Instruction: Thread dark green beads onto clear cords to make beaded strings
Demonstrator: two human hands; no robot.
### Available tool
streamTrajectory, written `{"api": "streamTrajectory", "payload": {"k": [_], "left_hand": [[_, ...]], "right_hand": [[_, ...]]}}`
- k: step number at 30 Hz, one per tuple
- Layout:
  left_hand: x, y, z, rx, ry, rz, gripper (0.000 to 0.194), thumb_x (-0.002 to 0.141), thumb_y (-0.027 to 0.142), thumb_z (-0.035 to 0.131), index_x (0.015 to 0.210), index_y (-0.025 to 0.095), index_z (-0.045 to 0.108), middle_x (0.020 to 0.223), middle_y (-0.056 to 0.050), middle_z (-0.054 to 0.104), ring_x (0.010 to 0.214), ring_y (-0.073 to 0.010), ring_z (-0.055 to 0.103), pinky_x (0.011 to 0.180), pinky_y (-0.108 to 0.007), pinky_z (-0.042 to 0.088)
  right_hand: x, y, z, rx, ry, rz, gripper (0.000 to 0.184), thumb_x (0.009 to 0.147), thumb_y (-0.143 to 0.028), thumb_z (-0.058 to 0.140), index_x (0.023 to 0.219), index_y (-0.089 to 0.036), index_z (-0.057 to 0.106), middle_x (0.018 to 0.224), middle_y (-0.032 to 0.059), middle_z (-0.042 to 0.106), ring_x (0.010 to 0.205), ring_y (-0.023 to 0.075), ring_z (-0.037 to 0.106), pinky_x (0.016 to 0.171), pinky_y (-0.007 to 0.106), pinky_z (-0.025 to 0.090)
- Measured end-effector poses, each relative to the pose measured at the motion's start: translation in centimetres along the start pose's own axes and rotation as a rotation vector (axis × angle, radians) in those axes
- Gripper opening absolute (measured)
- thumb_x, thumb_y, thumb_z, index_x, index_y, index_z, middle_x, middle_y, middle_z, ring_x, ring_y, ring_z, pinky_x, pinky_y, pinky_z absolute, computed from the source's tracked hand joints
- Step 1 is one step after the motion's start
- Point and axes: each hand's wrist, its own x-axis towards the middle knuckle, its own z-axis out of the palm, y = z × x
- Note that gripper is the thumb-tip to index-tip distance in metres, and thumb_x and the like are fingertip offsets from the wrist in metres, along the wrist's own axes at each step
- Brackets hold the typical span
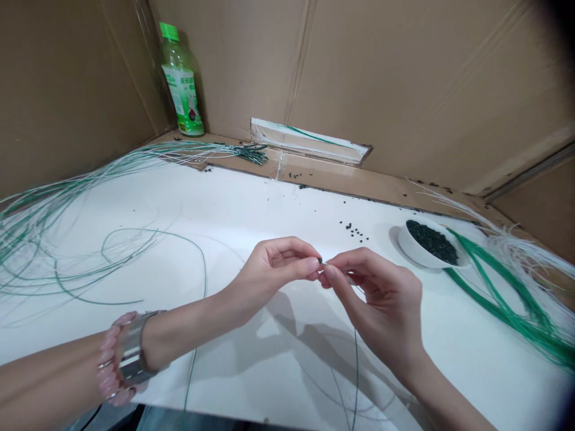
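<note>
**Small pinch held in mid-air**

Head view, looking forward and down. Left hand (269,269) reaching in from the left, thumb and fingertips closed together; right hand (377,305) coming up from the lower right, closed the same way, the two meeting at the fingertips. Clamped between them, a tiny dark bead (320,261), held in the air above the worktop. Dropping from near the pinch past the right hand, a thin green plastic-coated wire (356,371); exact join of bead and wire hidden by the fingers.

Around the left wrist, a wide silver metal bracelet (135,347) right beside a pink stone-bead bracelet (110,359).

Under and around the hands, a smooth white worktop (278,221). Up and to the right of the hands, a round white ceramic bowl (411,248) full of dark granules (431,242), with a scatter of loose black beads (353,231) between bowl and hands. Far left, a long loose bundle of green and white strands (45,251) fanning toward a small heap of twisted green pieces (254,154) at the back edge. Far right, just beside the bowl, a second bundle of green and white strands (507,299). Behind everything, brown cardboard walls (404,78), and in the back corner, upright, a clear plastic bottle with a green cap (179,81).
</note>
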Motion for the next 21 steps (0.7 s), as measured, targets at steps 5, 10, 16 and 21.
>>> {"api": "streamTrajectory", "payload": {"k": [5, 10, 16, 21], "left_hand": [[-0.04, 0.29, 0.10, 0.061, 0.033, 0.022, 0.004, 0.079, 0.020, 0.066, 0.078, 0.017, 0.066, 0.073, 0.003, 0.066, 0.073, -0.0063, 0.063, 0.074, -0.016, 0.050], [-0.10, 0.77, 0.47, 0.119, 0.085, 0.053, 0.003, 0.077, 0.017, 0.066, 0.074, 0.016, 0.065, 0.071, 0.004, 0.063, 0.070, -0.0046, 0.061, 0.067, -0.012, 0.048], [-0.30, 0.74, 0.41, 0.182, 0.083, 0.096, 0.003, 0.078, 0.018, 0.065, 0.076, 0.016, 0.064, 0.073, 0.002, 0.062, 0.071, -0.0058, 0.060, 0.067, -0.013, 0.047], [-0.41, 0.75, 0.35, 0.217, 0.039, 0.125, 0.006, 0.079, 0.020, 0.064, 0.076, 0.015, 0.064, 0.074, 0.001, 0.062, 0.072, -0.0086, 0.061, 0.069, -0.018, 0.048]], "right_hand": [[-0.09, 0.00, -0.02, -0.019, 0.001, -0.014, 0.007, 0.078, -0.010, 0.061, 0.077, -0.017, 0.061, 0.067, -0.0018, 0.066, 0.059, 0.0084, 0.063, 0.055, 0.018, 0.055], [-0.16, 0.08, 0.03, -0.075, 0.000, -0.039, 0.009, 0.077, -0.008, 0.062, 0.076, -0.017, 0.061, 0.067, -0.0025, 0.066, 0.057, 0.0075, 0.061, 0.055, 0.018, 0.054], [-0.20, 0.13, 0.06, -0.097, 0.003, -0.051, 0.009, 0.077, -0.009, 0.062, 0.076, -0.018, 0.061, 0.066, -0.0021, 0.065, 0.055, 0.0081, 0.059, 0.053, 0.020, 0.053], [-0.21, -0.02, -0.04, -0.093, -0.005, -0.047, 0.008, 0.079, -0.011, 0.061, 0.076, -0.018, 0.061, 0.064, -0.0010, 0.064, 0.055, 0.0101, 0.059, 0.051, 0.022, 0.053]]}}
